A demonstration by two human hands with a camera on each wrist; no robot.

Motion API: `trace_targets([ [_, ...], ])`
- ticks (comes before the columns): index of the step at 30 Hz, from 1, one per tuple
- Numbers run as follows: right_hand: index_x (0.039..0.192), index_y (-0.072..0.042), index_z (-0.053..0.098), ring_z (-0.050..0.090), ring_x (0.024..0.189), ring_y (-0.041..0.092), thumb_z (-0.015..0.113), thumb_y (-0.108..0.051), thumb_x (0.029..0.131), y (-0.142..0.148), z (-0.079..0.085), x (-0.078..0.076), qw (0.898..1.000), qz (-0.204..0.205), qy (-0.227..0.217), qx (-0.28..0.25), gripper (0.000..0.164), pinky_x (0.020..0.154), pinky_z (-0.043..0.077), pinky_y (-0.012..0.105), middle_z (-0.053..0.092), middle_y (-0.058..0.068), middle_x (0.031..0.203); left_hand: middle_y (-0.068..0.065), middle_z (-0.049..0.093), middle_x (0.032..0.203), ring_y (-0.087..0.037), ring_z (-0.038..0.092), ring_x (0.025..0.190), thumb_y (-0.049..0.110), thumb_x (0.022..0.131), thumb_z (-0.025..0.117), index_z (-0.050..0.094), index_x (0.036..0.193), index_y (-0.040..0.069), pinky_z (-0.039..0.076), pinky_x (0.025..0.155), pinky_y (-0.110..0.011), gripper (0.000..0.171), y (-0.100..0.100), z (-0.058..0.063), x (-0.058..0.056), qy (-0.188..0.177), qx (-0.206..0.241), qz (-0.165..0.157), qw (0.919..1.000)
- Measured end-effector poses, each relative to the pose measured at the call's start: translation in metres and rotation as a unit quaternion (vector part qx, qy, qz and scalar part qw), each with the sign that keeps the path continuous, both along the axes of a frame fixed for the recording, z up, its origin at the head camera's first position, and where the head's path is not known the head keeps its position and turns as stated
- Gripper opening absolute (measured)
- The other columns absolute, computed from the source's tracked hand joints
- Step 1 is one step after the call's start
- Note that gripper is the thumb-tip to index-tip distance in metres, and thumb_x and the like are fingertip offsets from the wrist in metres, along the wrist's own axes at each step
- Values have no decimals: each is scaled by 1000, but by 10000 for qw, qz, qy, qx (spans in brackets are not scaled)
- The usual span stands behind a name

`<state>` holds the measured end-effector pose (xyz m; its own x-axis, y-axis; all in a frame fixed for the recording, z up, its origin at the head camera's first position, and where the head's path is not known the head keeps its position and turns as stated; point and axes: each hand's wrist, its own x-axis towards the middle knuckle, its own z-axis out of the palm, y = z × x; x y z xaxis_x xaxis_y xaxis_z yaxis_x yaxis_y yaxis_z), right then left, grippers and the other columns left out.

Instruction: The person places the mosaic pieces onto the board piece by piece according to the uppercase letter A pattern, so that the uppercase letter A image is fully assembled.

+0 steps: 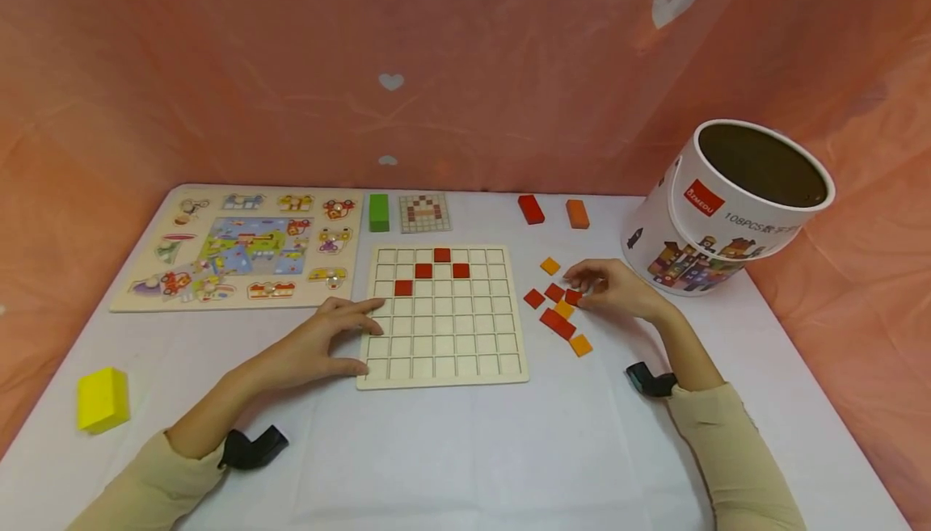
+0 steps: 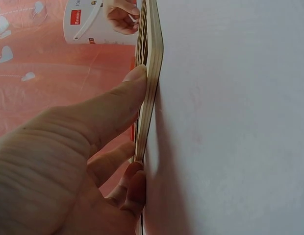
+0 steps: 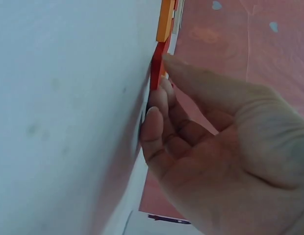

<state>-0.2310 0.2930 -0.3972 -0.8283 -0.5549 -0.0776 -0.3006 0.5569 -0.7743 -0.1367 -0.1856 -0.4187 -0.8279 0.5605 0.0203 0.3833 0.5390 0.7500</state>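
Observation:
A wooden grid board (image 1: pixel 444 380) lies in the middle of the table, with several red tiles set in squares near its top. My left hand (image 1: pixel 325 339) rests at the board's left edge, fingers spread and extended. In the left wrist view the thumb (image 2: pixel 120 100) touches the rim of the board (image 2: pixel 151 73). Right of the board, my right hand (image 1: pixel 618 288) pinches a red square tile (image 1: pixel 573 297) between thumb and fingers. The right wrist view shows that red tile (image 3: pixel 156 68) at the fingertips. Loose red and orange tiles (image 1: pixel 580 345) lie about it.
A white bucket (image 1: pixel 655 232) stands at the back right. Behind the board are a small pattern card (image 1: pixel 425 213), a green block (image 1: pixel 379 212), a red block (image 1: pixel 531 209) and an orange block (image 1: pixel 578 214). A picture puzzle (image 1: pixel 167 303) and a yellow block (image 1: pixel 103 400) lie left.

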Motion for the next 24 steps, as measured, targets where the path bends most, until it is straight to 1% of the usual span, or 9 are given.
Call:
trace_targets([
  [4,112,5,66,53,90,29,75,4,85,-4,-2,1,9997,-35,173,142,29,78,45,24,65,13,99,-7,39,157,-20,36,122,19,79,85,68,116,19,35,100,-44,40,0,0,0,-46,-8,2,10000],
  [10,109,7,64,51,86,26,74,4,85,-7,3,4,9984,-164,-46,543,26,74,45,23,61,11,93,-6,39,157,-20,36,122,20,79,85,68,115,20,34,100,-44,40,0,0,0,-38,-20,18,10000],
  [14,104,7,64,50,83,25,74,4,85,-8,8,5,9971,-97,-151,739,22,71,45,23,61,10,91,-6,39,157,-20,36,122,21,79,85,68,116,20,34,100,-43,40,0,0,0,-36,0,28,10000],
  [18,100,4,63,52,84,25,74,4,86,-10,10,4,9977,28,1,676,18,74,47,22,61,9,90,-6,39,157,-20,36,122,20,79,85,68,116,19,34,100,-44,40,0,0,0,-25,21,28,10000],
  [21,101,2,64,52,83,24,72,3,87,-16,12,3,9983,144,183,543,17,73,47,22,61,7,88,-7,39,157,-20,36,122,20,79,85,68,115,19,34,100,-44,40,-1,0,0,-18,61,16,10000],
  [24,102,2,64,55,79,24,71,2,89,-32,16,0,9987,339,141,366,14,69,48,23,62,8,88,-7,39,157,-19,36,122,21,79,85,68,115,20,34,100,-44,39,-1,0,0,-4,57,0,10000],
])
